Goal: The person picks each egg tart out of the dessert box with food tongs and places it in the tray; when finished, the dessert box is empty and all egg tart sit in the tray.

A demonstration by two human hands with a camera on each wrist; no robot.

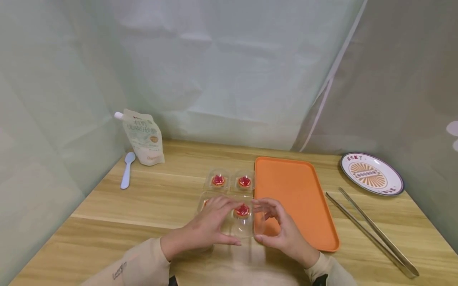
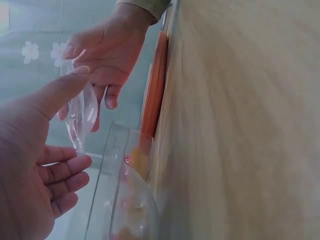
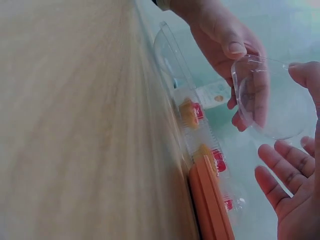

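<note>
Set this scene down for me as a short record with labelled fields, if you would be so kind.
Hands: left and right, gripping opposite edges
Held: clear plastic piece
Food: red-topped tarts in clear packaging; three plainly visible, a fourth partly hidden
Tray: orange tray, right of the tarts
Far right: metal tongs; patterned plate behind them
Far left: pale spoon lying near an upright pouch
Surface: wooden table

Cream spouted pouch: green Chinese lettering, orange-brown word near bottom, probably "Organic". White round dark-rimmed plate: Chinese characters ending 了. Beige fabric left sleeve: dark lettering, illegible.
</note>
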